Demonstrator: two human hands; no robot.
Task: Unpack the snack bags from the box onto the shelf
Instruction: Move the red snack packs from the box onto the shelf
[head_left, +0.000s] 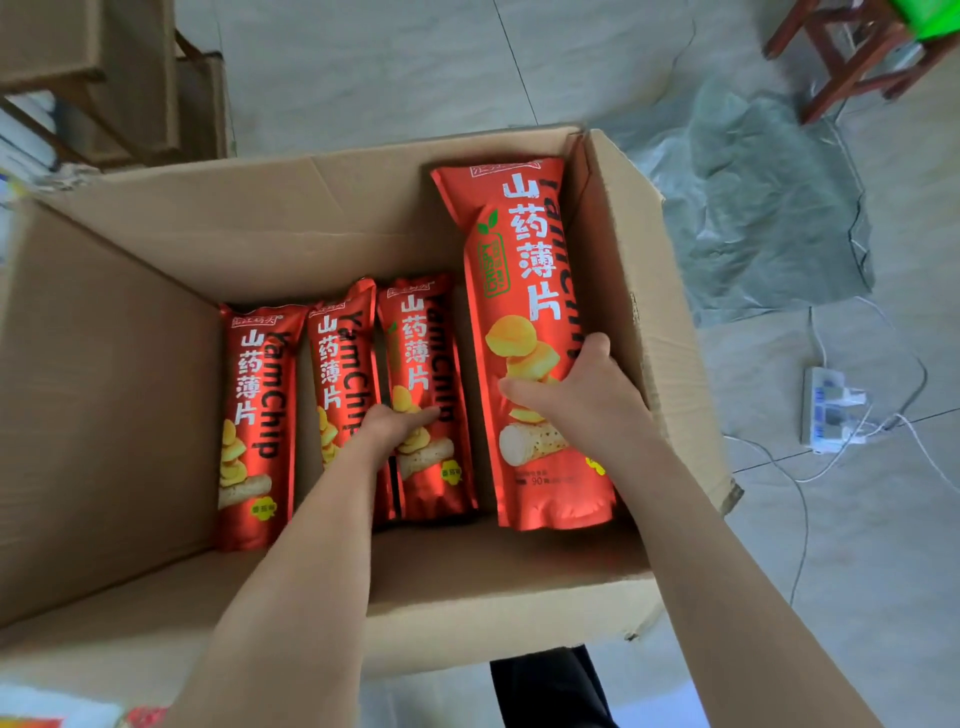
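An open cardboard box (130, 395) stands on the floor below me. Three long red YamChip snack bags lie side by side at its bottom: a left bag (254, 415), a middle bag (340, 364) and a right bag (423, 353). A fourth red bag (524, 291) is raised along the box's right wall, and my right hand (576, 400) grips it round its lower half. My left hand (389, 423) reaches down between the middle and right bags, with its fingers lying over the right bag and its thumb hidden.
Stacked cardboard boxes (130, 78) stand at the upper left. A crumpled clear plastic sheet (753, 197) lies on the tiled floor right of the box, with a white power strip (826, 410) and cables beyond. Red wooden chair legs (852, 57) are at the top right.
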